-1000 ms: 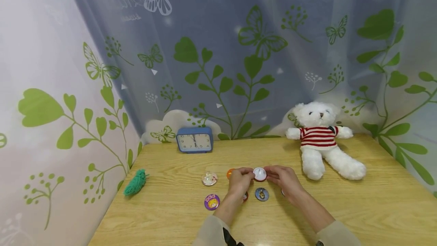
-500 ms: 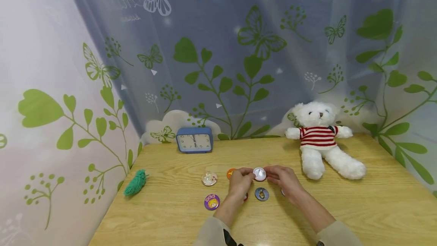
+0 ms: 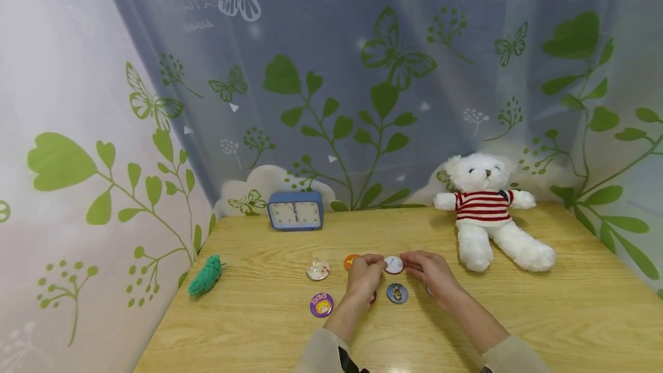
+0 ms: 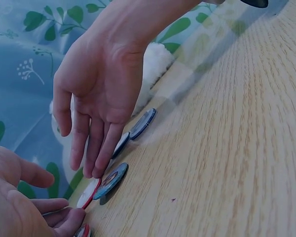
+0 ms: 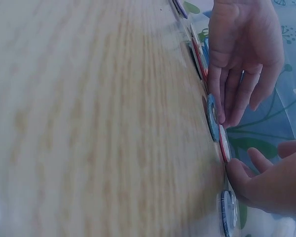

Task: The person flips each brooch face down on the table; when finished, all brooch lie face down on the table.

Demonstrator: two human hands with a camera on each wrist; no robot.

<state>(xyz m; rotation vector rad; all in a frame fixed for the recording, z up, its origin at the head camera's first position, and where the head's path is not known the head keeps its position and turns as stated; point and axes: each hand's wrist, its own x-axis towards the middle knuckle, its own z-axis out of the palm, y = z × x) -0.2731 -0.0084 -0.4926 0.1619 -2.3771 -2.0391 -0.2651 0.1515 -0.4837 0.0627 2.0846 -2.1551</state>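
My L hand [image 3: 364, 276] & R hand [image 3: 434, 275] flank white badge [image 3: 393, 265], fingers straight, unclenched; prob. light, stiff, slick, so I'd pinch rim.

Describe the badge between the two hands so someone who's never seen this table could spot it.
On the wooden table, find the white teddy bear at the back right, then go left to the right hand. Between it and the left hand lies a round badge. It has a white face and red rim, unlike the neighbouring blue badge.
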